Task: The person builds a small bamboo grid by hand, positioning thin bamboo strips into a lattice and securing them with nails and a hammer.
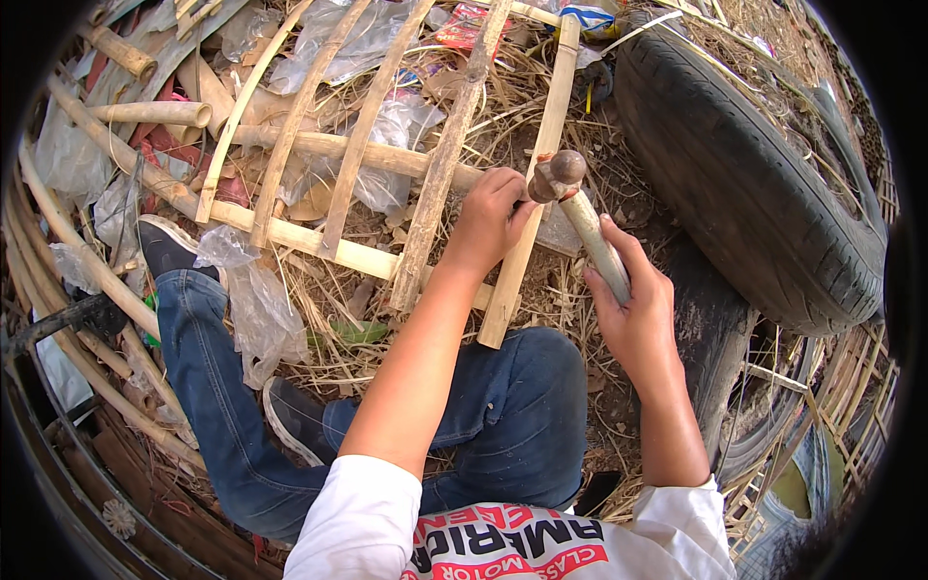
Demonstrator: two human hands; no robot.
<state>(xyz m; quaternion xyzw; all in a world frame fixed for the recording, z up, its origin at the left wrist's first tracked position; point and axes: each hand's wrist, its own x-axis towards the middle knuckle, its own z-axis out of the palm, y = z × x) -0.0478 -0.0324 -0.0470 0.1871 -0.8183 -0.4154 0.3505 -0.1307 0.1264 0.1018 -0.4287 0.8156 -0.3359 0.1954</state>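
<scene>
My right hand (633, 309) is closed round the pale handle of a hammer (599, 244), whose rusty, rounded head is raised at the rightmost slat. Just left of the hammer head, my left hand (491, 220) is closed in a pinch against that bamboo slat (510, 288); whatever its fingertips hold is hidden. The slat belongs to a bamboo lattice (372, 259) lying in front of me, with several split strips laid across two long poles. A darker, rougher strip (425, 232) runs beside my left wrist.
A large black tyre (744, 174) lies at the right, near a dark wooden beam (710, 333). Plastic bags (261, 314) and dry straw litter the ground. Long bamboo poles (106, 266) and a black metal frame (48, 329) stand at the left, beside my shoe (169, 246).
</scene>
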